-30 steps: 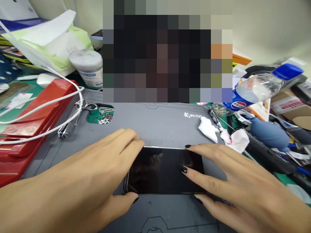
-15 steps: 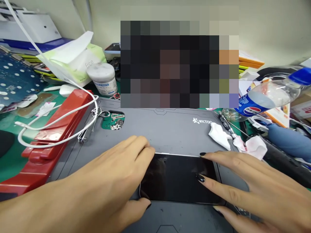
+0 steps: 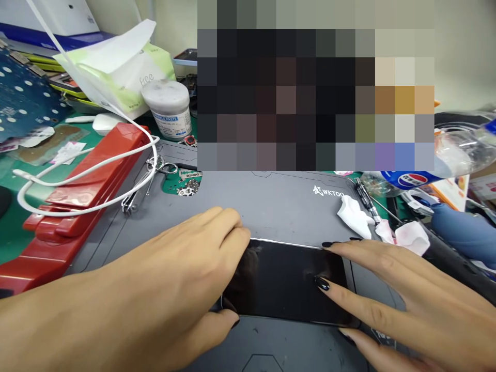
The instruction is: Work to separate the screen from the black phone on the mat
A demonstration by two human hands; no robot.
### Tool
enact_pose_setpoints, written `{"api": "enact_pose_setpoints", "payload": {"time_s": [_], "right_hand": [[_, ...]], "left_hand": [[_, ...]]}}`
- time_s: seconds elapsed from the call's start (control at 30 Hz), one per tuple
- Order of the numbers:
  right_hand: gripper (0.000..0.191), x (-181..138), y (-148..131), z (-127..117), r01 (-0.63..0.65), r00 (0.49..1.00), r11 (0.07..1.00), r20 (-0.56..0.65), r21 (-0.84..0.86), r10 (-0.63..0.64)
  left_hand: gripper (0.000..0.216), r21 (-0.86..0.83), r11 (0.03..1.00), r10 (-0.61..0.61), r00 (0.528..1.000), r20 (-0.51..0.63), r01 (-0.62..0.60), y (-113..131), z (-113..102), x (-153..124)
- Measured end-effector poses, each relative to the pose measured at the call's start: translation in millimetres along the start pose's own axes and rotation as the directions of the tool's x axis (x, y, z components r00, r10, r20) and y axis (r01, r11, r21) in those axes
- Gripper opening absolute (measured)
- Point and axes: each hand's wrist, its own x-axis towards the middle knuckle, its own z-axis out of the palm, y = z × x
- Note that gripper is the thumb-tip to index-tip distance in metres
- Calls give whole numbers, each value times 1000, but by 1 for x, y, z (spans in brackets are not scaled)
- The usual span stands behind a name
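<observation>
On the grey mat [image 3: 263,206], well in from its far edge and about midway between its left and right edges, lay a phone [image 3: 282,281], flat, with its dark screen up and its long sides running left to right. The left hand [image 3: 194,258] had hold of the phone's left end, its fingers bent together over the far side and the thumb drawn in at the near left corner; the tips of those fingers were hidden. The right hand [image 3: 391,294] was spread wide over the other end, one fingertip on the screen, another at the far edge and the thumb at the near edge, so that it rested on the phone more than closed round it. Along the mat's left edge lay metal tools [image 3: 129,205] and a red plastic piece [image 3: 93,188], which reached over the green bench [image 3: 15,237] with a white cable [image 3: 58,213] looped across it. Small metal bits [image 3: 189,187] showed through the opening near the far left corner, and a tub [image 3: 168,111] stood just beyond that corner. By the right edge were a white scrap [image 3: 353,216] and a pen [image 3: 364,194], with a plastic bottle [image 3: 465,152] tilted beyond the far right corner
</observation>
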Motion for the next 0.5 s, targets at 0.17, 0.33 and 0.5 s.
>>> {"api": "enact_pose_setpoints", "payload": {"time_s": [0.17, 0.33, 0.5], "right_hand": [[44, -6, 1, -1, 36, 996, 997, 84, -74, -29], [42, -5, 0, 0, 46, 995, 995, 94, -91, -38], [38, -2, 0, 0, 40, 996, 996, 86, -81, -33]], "left_hand": [[36, -3, 999, 33, 999, -27, -33, -4, 4, -3], [35, 9, 999, 38, 995, -93, -38, 2, 10, -1], [35, 7, 999, 36, 997, -75, -35, 6, 12, 2]]}}
